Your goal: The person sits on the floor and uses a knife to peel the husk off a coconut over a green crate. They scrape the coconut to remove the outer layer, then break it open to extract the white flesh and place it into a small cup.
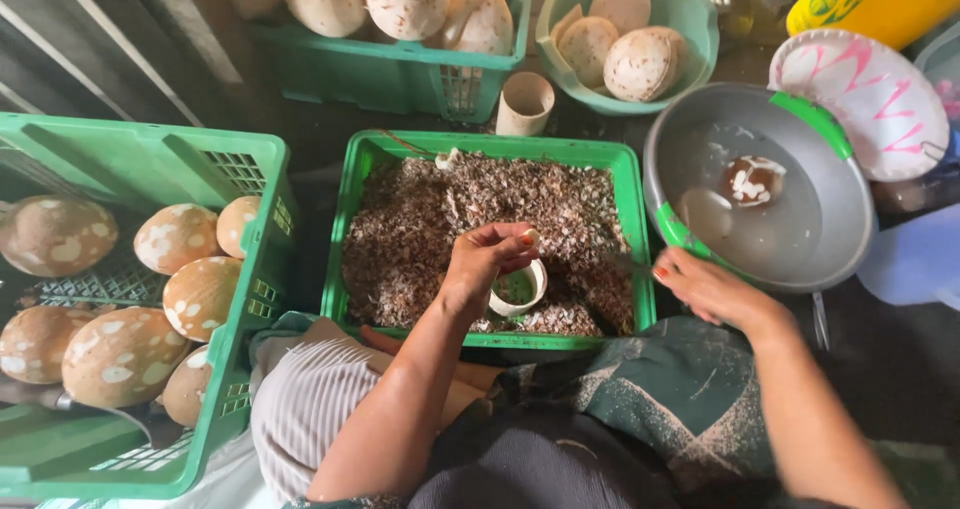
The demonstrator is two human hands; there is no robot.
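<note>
Dark floor crowded w/ crates: left hand [487,262] pinches white coconut ring [518,289] over green crate of shavings [372,169], right hand [706,285] loosely curled by grey basin [835,259]—peeling step, pared piece probably goes to basin.

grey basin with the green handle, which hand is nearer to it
Right. The right hand sits at the near rim of the grey basin, seemingly touching it; the left hand is further off, over the crate of peelings.
</note>
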